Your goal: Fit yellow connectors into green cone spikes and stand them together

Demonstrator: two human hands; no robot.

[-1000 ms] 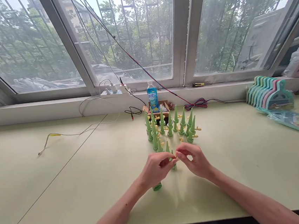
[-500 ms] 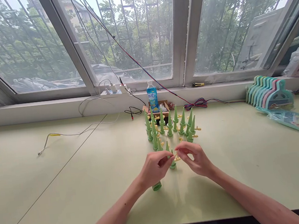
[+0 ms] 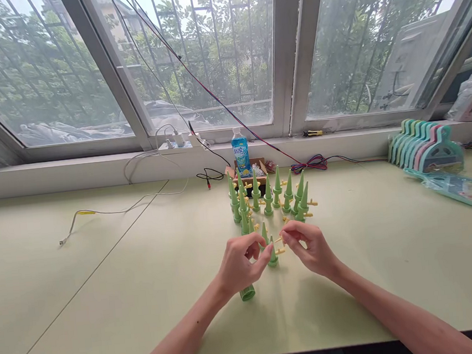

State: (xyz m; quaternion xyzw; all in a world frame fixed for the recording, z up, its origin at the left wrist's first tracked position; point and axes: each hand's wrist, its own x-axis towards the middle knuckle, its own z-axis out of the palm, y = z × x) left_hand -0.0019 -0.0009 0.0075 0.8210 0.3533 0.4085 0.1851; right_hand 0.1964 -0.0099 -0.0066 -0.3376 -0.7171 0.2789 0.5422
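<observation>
Several green watering spikes (image 3: 289, 194) with yellow side valves stand point up on the table in a loose ring. My left hand (image 3: 239, 260) is at the front of the group, thumb and forefinger a little apart, with nothing visible between them. Its fingertips are close to the tip of the frontmost spike (image 3: 272, 256); contact cannot be made out. My right hand (image 3: 312, 247) pinches a small yellow valve (image 3: 279, 239) just right of that tip. Below my left wrist, the round open end of a green tube (image 3: 248, 293) shows, partly hidden.
A small cardboard box (image 3: 263, 181) and a blue bottle (image 3: 241, 153) stand behind the spikes. Red and black cable (image 3: 310, 164) lies coiled by the sill. Pastel handled boards (image 3: 427, 147) are at the right, a white cable (image 3: 110, 212) at the left.
My left thumb and forefinger have parted and drawn slightly left. My right hand has shifted a little right, and the yellow valve in its fingertips now shows.
</observation>
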